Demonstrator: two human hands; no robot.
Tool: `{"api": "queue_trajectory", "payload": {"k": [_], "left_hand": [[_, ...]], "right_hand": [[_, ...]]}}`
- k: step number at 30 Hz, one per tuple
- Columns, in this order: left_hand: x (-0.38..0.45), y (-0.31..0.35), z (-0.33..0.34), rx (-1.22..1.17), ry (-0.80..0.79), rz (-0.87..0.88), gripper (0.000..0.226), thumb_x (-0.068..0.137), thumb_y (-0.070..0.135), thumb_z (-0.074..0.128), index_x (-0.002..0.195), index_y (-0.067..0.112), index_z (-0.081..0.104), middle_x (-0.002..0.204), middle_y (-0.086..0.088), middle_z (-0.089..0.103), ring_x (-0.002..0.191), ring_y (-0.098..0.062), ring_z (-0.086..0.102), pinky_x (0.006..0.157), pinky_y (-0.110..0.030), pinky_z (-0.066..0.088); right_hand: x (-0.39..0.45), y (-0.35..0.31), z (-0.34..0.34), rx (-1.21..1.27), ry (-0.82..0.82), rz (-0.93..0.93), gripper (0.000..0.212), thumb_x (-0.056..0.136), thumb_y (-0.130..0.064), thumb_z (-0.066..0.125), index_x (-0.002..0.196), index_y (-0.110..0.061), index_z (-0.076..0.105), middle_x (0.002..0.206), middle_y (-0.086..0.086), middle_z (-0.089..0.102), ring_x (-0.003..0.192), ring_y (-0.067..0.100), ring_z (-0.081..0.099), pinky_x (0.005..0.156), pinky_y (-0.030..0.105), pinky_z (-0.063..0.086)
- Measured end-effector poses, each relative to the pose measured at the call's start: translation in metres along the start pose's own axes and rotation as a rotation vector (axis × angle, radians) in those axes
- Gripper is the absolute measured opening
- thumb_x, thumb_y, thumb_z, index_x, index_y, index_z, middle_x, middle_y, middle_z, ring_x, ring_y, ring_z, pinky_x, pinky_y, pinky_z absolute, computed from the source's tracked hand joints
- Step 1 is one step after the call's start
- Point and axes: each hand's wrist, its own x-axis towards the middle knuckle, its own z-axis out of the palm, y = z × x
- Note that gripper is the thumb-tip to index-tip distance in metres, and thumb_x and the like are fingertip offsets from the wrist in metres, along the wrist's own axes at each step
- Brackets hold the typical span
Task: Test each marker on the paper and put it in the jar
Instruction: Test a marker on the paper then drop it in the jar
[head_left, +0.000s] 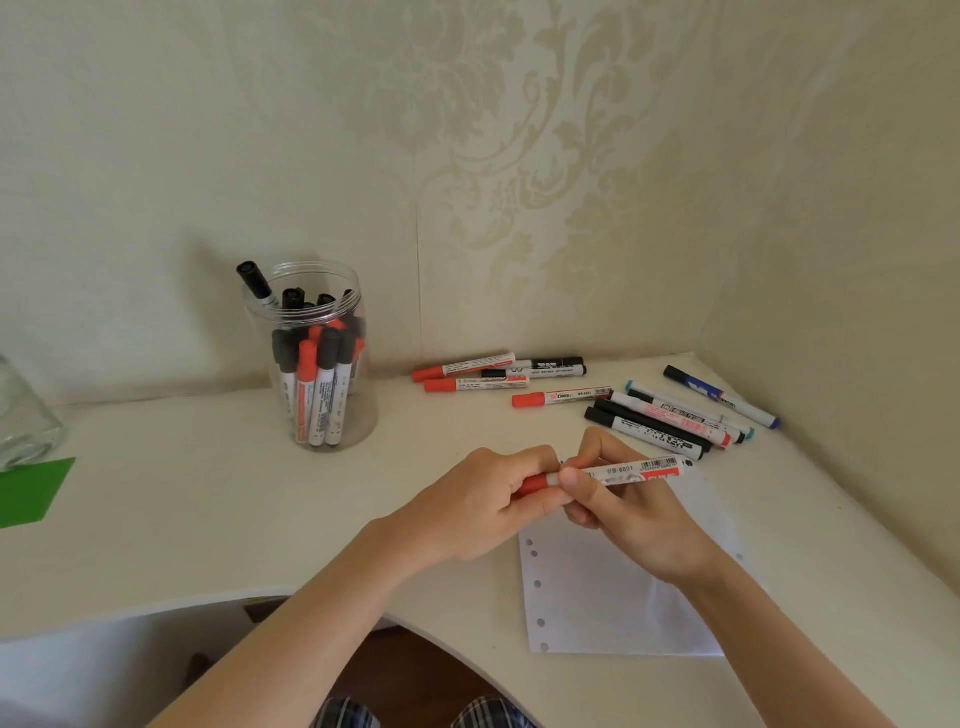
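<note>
Red-capped, the marker (613, 473) lies level between both hands above the top edge of the paper (613, 587). Left hand (478, 504) wraps the red cap, its fingers (530, 460) curled and pressed round it. Right hand (618, 504) pinches the white barrel just beside the cap, thumb on top and fingers underneath. Cap and barrel look joined, or nearly so; I cannot tell whether the cap is coming off or going on.

No ink marks show clearly on the sheet, so my guess is that this marker is about to be uncapped for its test. If so, the next move calls for a straight pull apart along the barrel, then turning the tip down onto the sheet just below the hands.

Jar (317, 358) stands well apart to the left on the bench (208, 493), already crowded with black and red markers, one leaning out over the rim. A loose group of markers (597, 400) waits near the wall to the right, so a good share of the job is left. Dropping this one in will need a gap found among the upright ones.
</note>
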Motion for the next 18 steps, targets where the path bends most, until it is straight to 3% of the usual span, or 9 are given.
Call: {"api": "queue_trajectory", "payload": {"k": [5, 8, 11, 15, 18], "left_hand": [[-0.001, -0.003, -0.001, -0.005, -0.016, -0.004, 0.02, 0.096, 0.037, 0.055, 0.093, 0.019, 0.06, 0.062, 0.009, 0.049, 0.055, -0.008, 0.044, 0.055, -0.018, 0.032], [0.0, -0.003, 0.002, -0.01, -0.013, 0.002, 0.021, 0.094, 0.042, 0.057, 0.101, 0.022, 0.059, 0.065, 0.011, 0.05, 0.057, -0.007, 0.046, 0.056, -0.016, 0.033], [0.001, -0.009, 0.002, 0.033, 0.048, -0.046, 0.042, 0.082, 0.053, 0.068, 0.109, 0.025, 0.051, 0.062, 0.012, 0.042, 0.056, -0.006, 0.039, 0.055, -0.014, 0.031], [0.002, -0.028, 0.002, 0.086, 0.151, -0.111, 0.03, 0.088, 0.046, 0.065, 0.104, 0.025, 0.051, 0.062, 0.013, 0.042, 0.059, -0.006, 0.04, 0.057, -0.017, 0.03], [0.011, -0.036, 0.006, 0.16, 0.2, -0.144, 0.034, 0.085, 0.048, 0.069, 0.109, 0.027, 0.056, 0.065, 0.013, 0.043, 0.06, -0.005, 0.042, 0.059, -0.02, 0.032]], "right_hand": [[-0.002, -0.002, -0.007, -0.103, -0.015, 0.007, 0.024, 0.092, -0.015, 0.066, 0.081, -0.002, 0.049, 0.063, 0.004, 0.051, 0.055, 0.011, 0.042, 0.056, 0.02, 0.037], [0.0, -0.005, -0.008, -0.047, 0.016, 0.06, 0.033, 0.091, -0.022, 0.063, 0.076, -0.003, 0.041, 0.057, 0.007, 0.038, 0.051, 0.014, 0.032, 0.052, 0.023, 0.028], [0.001, -0.006, -0.015, 0.023, 0.187, 0.118, 0.031, 0.094, -0.024, 0.058, 0.074, -0.009, 0.041, 0.054, 0.01, 0.038, 0.05, 0.019, 0.03, 0.053, 0.034, 0.021], [-0.001, -0.006, -0.028, -0.031, 0.415, 0.218, 0.022, 0.102, -0.017, 0.051, 0.086, -0.003, 0.053, 0.064, 0.014, 0.059, 0.057, 0.022, 0.049, 0.049, 0.028, 0.035], [0.005, -0.007, -0.034, -0.158, 0.469, 0.302, 0.018, 0.1, -0.019, 0.056, 0.1, -0.006, 0.068, 0.074, 0.013, 0.069, 0.063, 0.017, 0.061, 0.048, 0.025, 0.044]]}}
